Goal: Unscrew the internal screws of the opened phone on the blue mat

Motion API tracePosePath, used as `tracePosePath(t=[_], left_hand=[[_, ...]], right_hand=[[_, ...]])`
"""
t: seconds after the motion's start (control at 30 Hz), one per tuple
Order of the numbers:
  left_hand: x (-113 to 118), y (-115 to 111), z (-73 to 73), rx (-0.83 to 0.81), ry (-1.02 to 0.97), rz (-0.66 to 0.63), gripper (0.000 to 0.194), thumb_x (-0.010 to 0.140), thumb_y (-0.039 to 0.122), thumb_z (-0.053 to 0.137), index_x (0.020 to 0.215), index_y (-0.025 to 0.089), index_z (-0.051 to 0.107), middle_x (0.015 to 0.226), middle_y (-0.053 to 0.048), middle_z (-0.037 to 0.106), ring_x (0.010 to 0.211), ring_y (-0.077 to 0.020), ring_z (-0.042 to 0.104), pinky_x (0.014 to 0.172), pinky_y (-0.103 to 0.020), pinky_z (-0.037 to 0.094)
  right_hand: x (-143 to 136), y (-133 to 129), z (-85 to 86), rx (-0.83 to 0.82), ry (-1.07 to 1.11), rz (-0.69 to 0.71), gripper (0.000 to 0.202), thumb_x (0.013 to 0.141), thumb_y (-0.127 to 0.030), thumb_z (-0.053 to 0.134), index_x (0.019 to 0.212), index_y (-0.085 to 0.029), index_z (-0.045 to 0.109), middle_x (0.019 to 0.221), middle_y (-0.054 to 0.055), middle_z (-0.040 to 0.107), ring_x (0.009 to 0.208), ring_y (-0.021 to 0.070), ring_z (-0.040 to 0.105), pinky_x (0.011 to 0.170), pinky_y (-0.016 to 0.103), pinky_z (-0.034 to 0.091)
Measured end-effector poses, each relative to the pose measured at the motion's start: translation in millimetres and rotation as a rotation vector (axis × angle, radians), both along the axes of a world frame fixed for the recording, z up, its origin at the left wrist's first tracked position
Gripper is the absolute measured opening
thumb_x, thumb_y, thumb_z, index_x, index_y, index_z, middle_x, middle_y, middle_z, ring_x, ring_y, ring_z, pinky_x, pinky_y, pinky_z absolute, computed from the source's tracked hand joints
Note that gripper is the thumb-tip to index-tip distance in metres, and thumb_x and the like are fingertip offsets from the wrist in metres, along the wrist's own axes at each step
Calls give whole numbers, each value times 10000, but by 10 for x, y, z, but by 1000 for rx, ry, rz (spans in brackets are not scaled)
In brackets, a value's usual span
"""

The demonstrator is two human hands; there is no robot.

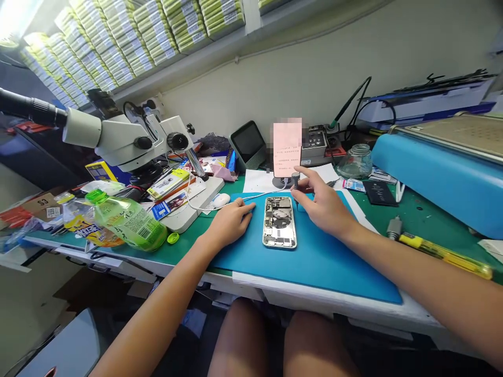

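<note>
Silvery inside, the opened phone point(280, 225) lies flat on the blue mat point(314, 264), left of its middle, between the two hands and touched by neither. Risk, as judged: a slip of the screwdriver point(295, 180) could nick the exposed parts; cause, a sideways push with the phone unbraced. A knock could also skid the phone across the mat. Orientation: inner side faces up; long axis runs from the mat's near edge toward its far edge, almost straight; which end is the top cannot be told. Right hand point(316, 201): thumb and fingers pinch the screwdriver nearly upright, tip just beside the phone's far right corner; contact with the mat unclear. Left hand point(234, 221): apart from the right, resting by the mat's far left corner, fingers loosely spread, no held object visible. Farther out, a green bottle point(129, 222) stands toward the desk's point(416, 222) left edge; a yellow-handled tool point(446, 255) lies beyond the mat's right edge.
</note>
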State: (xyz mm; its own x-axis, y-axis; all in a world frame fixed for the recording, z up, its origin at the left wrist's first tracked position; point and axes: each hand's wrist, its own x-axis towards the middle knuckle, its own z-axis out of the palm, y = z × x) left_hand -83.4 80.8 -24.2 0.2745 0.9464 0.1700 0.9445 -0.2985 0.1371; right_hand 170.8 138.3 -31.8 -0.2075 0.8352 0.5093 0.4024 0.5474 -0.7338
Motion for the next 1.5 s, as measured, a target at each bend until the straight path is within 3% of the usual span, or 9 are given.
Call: tracePosePath(t=[0.27, 0.67, 1.1, 1.5], left_hand=[[13, -188, -45, 39, -55, 77, 297, 1089, 329, 617, 1349, 192, 665, 1242, -89, 718, 1039, -216, 724, 939, -439, 626], [70, -159, -81, 33, -128, 140, 284, 1073, 351, 646, 1303, 189, 685, 1242, -87, 720, 1068, -228, 719, 953, -453, 621], [-49, 146, -157, 11, -187, 96, 238, 1052, 360, 680, 1197, 174, 710, 1207, -80, 728, 1038, -216, 720, 930, -434, 625], [-100, 81, -222, 19, -301, 47, 220, 1048, 357, 686, 1149, 164, 712, 1156, -69, 732, 1014, -211, 718, 922, -430, 620]], right_hand=[[13, 0, -14, 20, 10, 42, 531, 951, -353, 587, 1474, -258, 585, 1078, 97, 756, 1013, 301, 729, 944, 490, 588], [24, 14, -36, 10, -11, 60, 572, 956, -349, 586, 1518, -247, 551, 1098, 104, 745, 1030, 304, 706, 967, 499, 571], [11, 29, -27, 11, -2, 49, 550, 939, -349, 604, 1481, -264, 572, 1091, 98, 759, 1005, 303, 727, 881, 465, 595], [21, 44, -33, 22, -39, 37, 540, 943, -361, 613, 1475, -266, 586, 1067, 86, 768, 984, 288, 732, 890, 469, 602]])
